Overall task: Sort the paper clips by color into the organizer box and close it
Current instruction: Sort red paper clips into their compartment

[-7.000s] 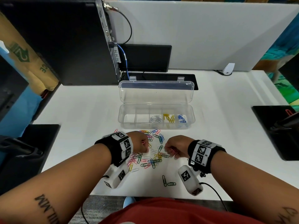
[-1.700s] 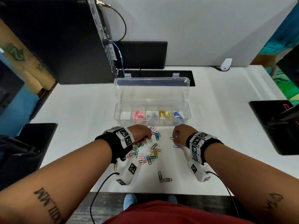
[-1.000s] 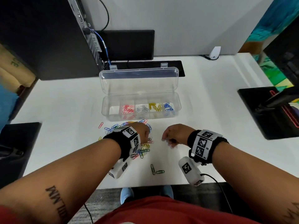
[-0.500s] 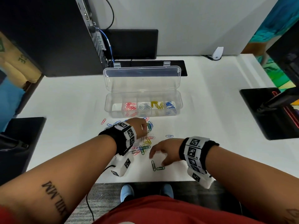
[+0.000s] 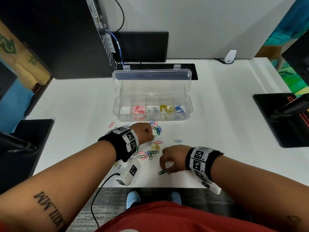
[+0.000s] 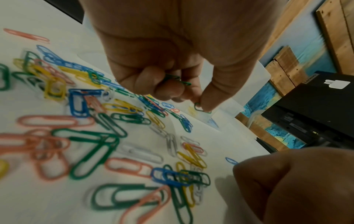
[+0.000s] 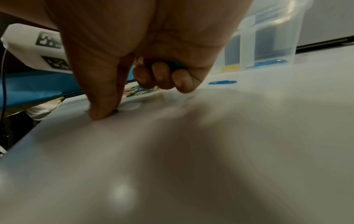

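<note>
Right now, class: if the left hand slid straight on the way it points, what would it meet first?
Probably the loose clips lying just past the left hand; behind them stands the front wall of the organizer box. Depth is unclear.

— How many clear plastic organizer boxes [image 5: 189, 113] are on the table?
— One, split into five compartments; four hold clips: red, silver, yellow, blue.
— And loose coloured paper clips [image 5: 151, 152]?
— Too many, overlapping, to count exactly; one blue paper clip [image 5: 178, 141] lies apart.
— Hands?
— Two.
</note>
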`<state>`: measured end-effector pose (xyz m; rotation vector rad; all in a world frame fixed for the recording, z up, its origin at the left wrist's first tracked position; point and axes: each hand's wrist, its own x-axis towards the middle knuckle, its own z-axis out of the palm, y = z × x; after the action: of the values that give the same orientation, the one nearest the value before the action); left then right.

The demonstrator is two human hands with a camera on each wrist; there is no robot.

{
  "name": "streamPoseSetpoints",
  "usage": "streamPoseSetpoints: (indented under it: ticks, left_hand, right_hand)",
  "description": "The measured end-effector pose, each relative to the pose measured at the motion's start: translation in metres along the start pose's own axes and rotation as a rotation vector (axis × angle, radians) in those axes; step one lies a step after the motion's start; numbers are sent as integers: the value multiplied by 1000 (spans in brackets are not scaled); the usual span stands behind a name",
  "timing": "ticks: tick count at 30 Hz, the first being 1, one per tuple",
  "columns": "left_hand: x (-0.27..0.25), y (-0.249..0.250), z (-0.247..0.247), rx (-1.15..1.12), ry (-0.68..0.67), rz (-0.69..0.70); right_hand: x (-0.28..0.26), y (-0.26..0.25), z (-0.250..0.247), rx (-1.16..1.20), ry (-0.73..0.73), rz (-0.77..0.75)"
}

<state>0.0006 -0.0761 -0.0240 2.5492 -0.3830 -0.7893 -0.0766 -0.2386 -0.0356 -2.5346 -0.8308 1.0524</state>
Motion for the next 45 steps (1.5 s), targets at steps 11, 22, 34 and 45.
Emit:
streamPoseSetpoints:
  ticks: [11,22,34,45]
  left_hand:
    - [-4,-2,-12,-35,3,-45]
    - [-10,-7,-33,-458,-57,-217]
    - [-6,-18,-80,-1003,44,-383]
    - [-4,-50,-122,-1319,82,-344]
  right_hand:
    - [10,-4,1,-47,57,14]
    - [12,8,-17,94,179,157]
    - [31,2,-103,1099,445,297]
    - [84,-29,-154,1714,343,233]
